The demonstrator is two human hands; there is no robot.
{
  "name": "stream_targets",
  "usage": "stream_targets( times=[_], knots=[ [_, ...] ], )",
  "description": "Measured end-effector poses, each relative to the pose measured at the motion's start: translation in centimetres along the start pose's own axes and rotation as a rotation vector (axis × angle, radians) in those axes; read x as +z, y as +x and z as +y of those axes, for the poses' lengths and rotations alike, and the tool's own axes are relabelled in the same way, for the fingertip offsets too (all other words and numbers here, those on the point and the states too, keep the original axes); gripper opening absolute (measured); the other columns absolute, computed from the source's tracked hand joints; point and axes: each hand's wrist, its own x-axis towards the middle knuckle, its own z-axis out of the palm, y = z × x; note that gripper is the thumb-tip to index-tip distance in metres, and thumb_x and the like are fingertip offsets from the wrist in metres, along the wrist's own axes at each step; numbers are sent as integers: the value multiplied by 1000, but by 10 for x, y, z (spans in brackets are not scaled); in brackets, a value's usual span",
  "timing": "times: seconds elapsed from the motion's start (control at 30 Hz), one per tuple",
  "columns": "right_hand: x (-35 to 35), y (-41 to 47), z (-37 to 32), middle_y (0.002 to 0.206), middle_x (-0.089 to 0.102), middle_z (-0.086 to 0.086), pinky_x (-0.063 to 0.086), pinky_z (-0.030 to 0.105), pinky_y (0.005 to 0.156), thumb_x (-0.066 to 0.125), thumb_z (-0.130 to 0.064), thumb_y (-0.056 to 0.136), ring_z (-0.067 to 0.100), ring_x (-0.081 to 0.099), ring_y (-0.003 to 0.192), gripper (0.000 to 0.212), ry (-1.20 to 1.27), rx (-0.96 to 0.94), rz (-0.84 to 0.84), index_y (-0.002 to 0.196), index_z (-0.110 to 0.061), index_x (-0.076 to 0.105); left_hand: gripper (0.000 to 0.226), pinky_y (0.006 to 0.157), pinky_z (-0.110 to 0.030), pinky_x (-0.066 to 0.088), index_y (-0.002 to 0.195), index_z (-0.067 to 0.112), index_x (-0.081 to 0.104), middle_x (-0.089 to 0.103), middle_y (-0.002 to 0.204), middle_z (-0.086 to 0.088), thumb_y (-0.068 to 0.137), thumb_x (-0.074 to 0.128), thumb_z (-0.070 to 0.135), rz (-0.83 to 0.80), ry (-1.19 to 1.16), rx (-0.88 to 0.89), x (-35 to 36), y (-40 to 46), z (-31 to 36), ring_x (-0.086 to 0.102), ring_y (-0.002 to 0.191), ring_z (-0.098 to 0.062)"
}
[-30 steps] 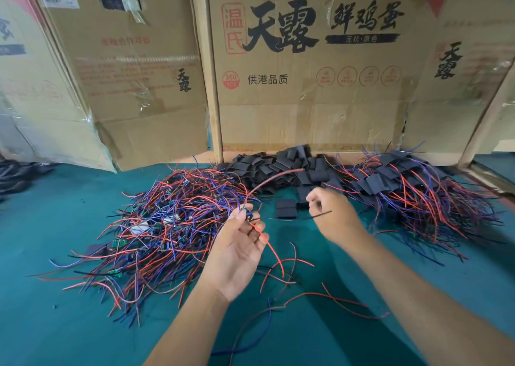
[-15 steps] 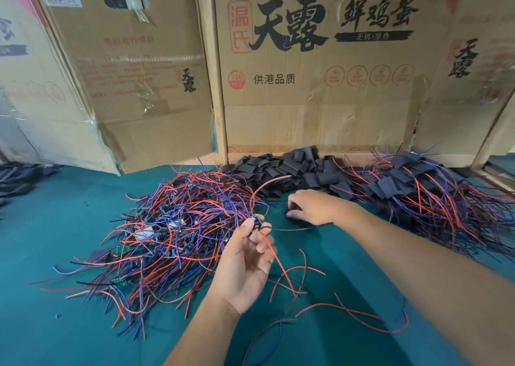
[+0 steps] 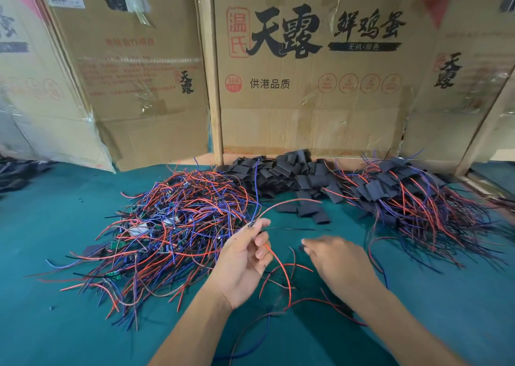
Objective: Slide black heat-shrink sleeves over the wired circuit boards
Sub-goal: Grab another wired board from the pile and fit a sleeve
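Left hand (image 3: 245, 259): raised palm-up over the teal cloth-covered work surface (image 3: 69, 324), thumb and fingertips pinched on a small dark wired circuit board (image 3: 251, 224). Its thin red lead (image 3: 281, 265) drapes across the fingers and trails toward the near edge; a thin black lead (image 3: 295, 229) runs out to the right.

Right hand (image 3: 337, 259): motion-blurred, just right of the left hand, back uppermost. A small dark shape shows at its fingertips; whether this is a sleeve, and whether the fingers are clamped on anything, cannot be told.

Stock: loose heap of flat black heat-shrink sleeves (image 3: 289, 176) at the far side against the printed brown cardboard cartons (image 3: 306, 87), well apart from both hands. Tangled heap of unsleeved red and blue wired boards (image 3: 172, 226) lies just left of the left hand. Heap of boards already wearing black sleeves (image 3: 404, 195) lies to the right.

Assessment: step in hand is fitting a sleeve to the held board; most of the batch appears outstanding.

Recommended practice: keep the board pinched by its edges so one end stays exposed. Gather the leads on that end into a single bundle. Squeeze the flat sleeve at its edges to open its mouth. Feed the leads through first, then draw the sleeve along until the board is fully covered. Avoid forcing it over solder joints; a snagged wire could tear loose.
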Motion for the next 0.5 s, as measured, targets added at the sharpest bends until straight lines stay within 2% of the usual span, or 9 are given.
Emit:
stream_targets(
  times=[0.13, 0.3, 0.4, 0.5],
  knots=[
    [8, -6, 10, 117, 63, -7, 41, 33, 90, 33, -39, 103, 21, 55, 109, 34, -74, -74, -41, 131, -32, 49, 13, 48, -22, 26, 93, 12, 62, 40, 67, 3, 86, 59, 21, -32, 2, 18, -3, 1, 3, 30, 49, -10],
    [10, -4, 15, 121, 52, -5, 35, 29, 96, 45, -47, 98, 17, 48, 116, 40, 61, -58, -77, 136, -35, 49, 13, 48, -21, 28, 81, 18, 69, 48, 75, 4, 85, 57, 22, -83, -20, 42, -3, -1, 4, 30, 49, -10],
    [12, -4, 14, 117, 48, -2, 34, 27, 96, 52, -48, 94, 18, 47, 115, 44, 142, 9, -70, 132, -27, 52, 16, 51, -21, 28, 86, 20, 71, 54, 82, 4, 89, 57, 27, -126, 39, 60, -3, -3, 3, 33, 52, -9],
    [13, -6, 16, 114, 44, -2, 36, 27, 95, 57, -46, 92, 18, 46, 114, 39, 275, 62, -101, 124, -24, 56, 22, 54, -21, 31, 97, 20, 72, 56, 87, 5, 92, 55, 33, -152, 80, 51, -4, -3, 1, 35, 55, -9]
  ],
)
